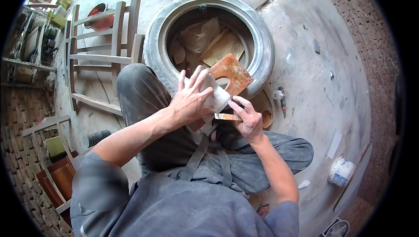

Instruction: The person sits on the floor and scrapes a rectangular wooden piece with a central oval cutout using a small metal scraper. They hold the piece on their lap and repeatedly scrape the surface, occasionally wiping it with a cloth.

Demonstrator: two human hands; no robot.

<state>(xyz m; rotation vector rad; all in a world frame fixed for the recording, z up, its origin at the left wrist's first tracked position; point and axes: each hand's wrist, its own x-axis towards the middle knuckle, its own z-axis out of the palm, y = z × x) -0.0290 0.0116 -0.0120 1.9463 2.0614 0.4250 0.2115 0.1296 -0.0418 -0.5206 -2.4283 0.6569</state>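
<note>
My left hand (192, 96) rests over a pale, whitish curved piece (218, 100), fingers stretched and spread; its thumb is hidden. Close by on the right, my right hand (248, 118) is closed on a short flat wooden strip (227, 117), while its index finger is at the edge of the pale piece. Just beyond my hands, a square orange-brown board (235, 72) leans on the near rim of a large tire (153, 36). A pale oval ring shape (224, 82) shows between board and pale piece. What my left palm covers cannot be seen.
Inside the tire lie a crumpled plastic bag (198, 35) and brown paper (223, 48). Wooden chair frames (100, 57) stand at the left. On the floor to the right are a tool with a dark handle (283, 102) and a white tub (341, 171).
</note>
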